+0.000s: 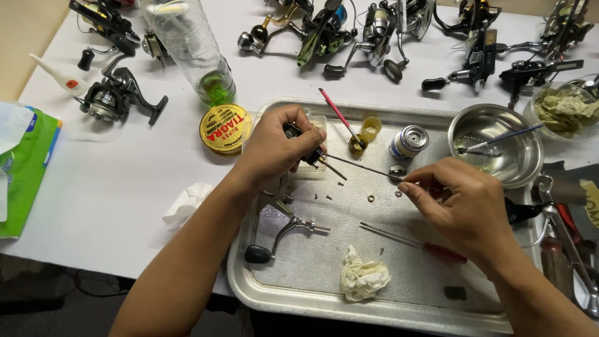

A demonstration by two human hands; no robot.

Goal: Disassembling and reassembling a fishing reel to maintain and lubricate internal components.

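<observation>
My left hand [274,146] grips a small black reel part [310,151] above the metal tray [299,293]. My right hand [458,203] pinches the end of a thin metal rod [362,166] that reaches left to the black part. Small screws and a washer [370,198] lie loose on the tray under the rod. A reel handle with a black knob [274,240] rests on the tray below my left hand. A red-handled screwdriver [415,242] lies near my right wrist.
A crumpled tissue [364,278], a steel bowl [499,140] with a brush, a small can [409,141] and a pink brush [340,115] sit on the tray. Several fishing reels [118,97] line the table's far side, beside a clear bottle [196,50] and a yellow line spool [224,128].
</observation>
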